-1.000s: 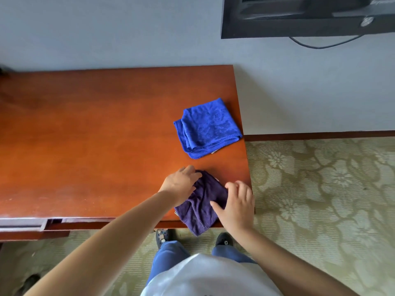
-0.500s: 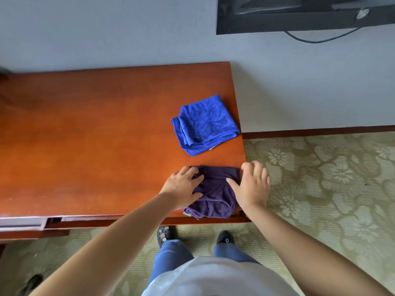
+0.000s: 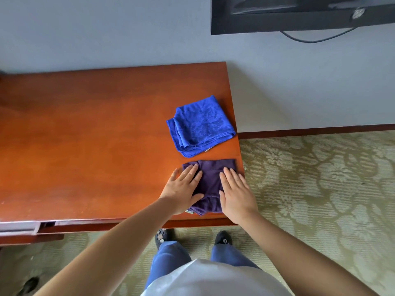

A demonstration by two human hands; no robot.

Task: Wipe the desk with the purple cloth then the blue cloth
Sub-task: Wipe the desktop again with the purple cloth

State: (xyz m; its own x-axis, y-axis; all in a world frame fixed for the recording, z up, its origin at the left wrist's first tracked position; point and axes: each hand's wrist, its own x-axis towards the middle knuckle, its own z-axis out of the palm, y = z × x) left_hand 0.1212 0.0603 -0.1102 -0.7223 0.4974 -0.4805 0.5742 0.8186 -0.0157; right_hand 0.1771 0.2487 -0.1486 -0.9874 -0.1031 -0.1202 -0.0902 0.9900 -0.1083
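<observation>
Desk (image 3: 85,146) rt corner: purple cloth (image 3: 210,178) under flat, straight fingers of L hand (image 3: 183,189) & R hand (image 3: 236,193), nothing gripped.

A single wide-angle view, worn on the person's head, looks forward and steeply down over the near right corner of the table (image 3: 85,146). It sits close enough that both forearms enter from the bottom edge. The wall (image 3: 106,28) fills the top, the carpet (image 3: 320,189) the right; straight edges seem slightly bowed by the lens.
</observation>
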